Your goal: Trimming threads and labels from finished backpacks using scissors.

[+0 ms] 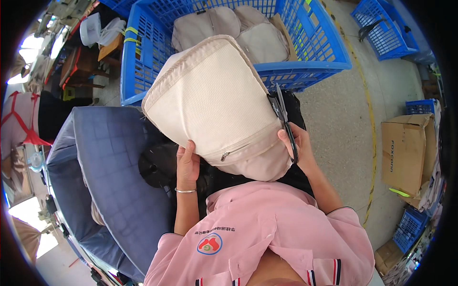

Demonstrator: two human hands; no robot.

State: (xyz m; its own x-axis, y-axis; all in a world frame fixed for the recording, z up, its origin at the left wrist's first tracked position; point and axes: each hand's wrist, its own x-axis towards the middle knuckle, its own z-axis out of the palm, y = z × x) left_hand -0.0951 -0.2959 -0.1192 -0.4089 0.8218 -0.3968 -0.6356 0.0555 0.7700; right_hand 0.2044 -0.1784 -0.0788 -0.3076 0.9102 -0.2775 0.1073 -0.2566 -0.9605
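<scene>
Cream fabric bag [214, 105] held up in front of person, above lap, zipper [238, 150] along lower edge. Left hand [187, 164] grasps bag's lower left edge, fingers curled onto fabric; silver bracelet [185, 190] on wrist. Right hand [298, 148] at bag's right edge, fingers closed round black scissors [282, 119], blades pointing up along bag's side. Behind bag: blue plastic crate [305, 52] holding more cream bags [229, 24]. Left of bag: dark blue fabric bin [105, 162]. Far right of bag: cardboard box [405, 152] on concrete floor [343, 119].
</scene>
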